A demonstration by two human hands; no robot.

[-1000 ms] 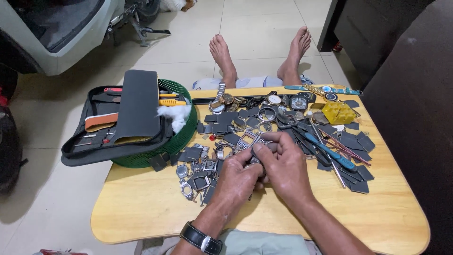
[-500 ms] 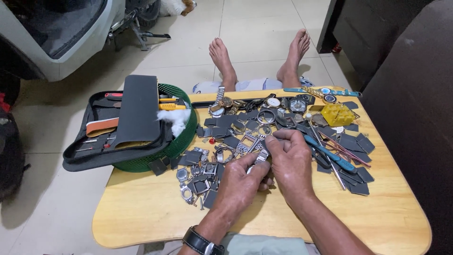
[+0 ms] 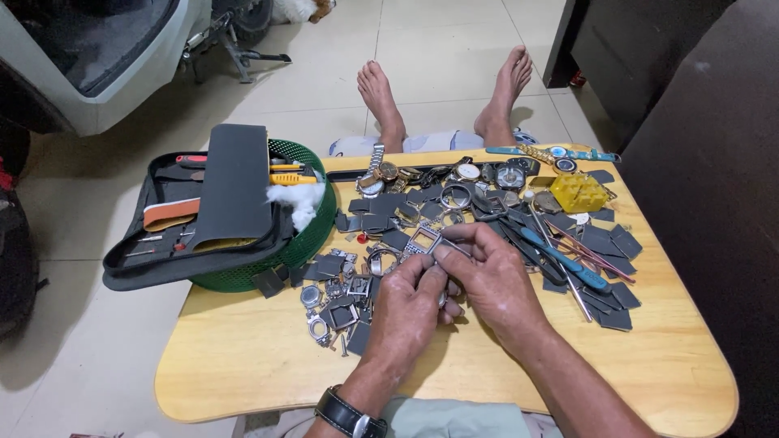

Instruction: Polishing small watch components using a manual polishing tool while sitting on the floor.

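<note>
My left hand [image 3: 410,304] and my right hand [image 3: 491,276] meet over the middle of a small wooden table [image 3: 243,365]. Both pinch a small rectangular metal watch case [image 3: 423,241] between thumb and fingertips. A black wristwatch [image 3: 349,414] sits on my left wrist. Under and around the hands lie several loose watch cases, bezels and dark square parts [image 3: 345,296].
A green basket [image 3: 312,239] at the table's left holds an open black tool case [image 3: 203,211] and white cotton. Wristwatches [image 3: 381,172], a yellow box [image 3: 578,192], a blue-handled tool [image 3: 568,264] and thin rods lie at the back and right. My bare feet rest beyond the table.
My hands have stayed together over the parts, turning the small case slightly. The camera view has shifted a little.
</note>
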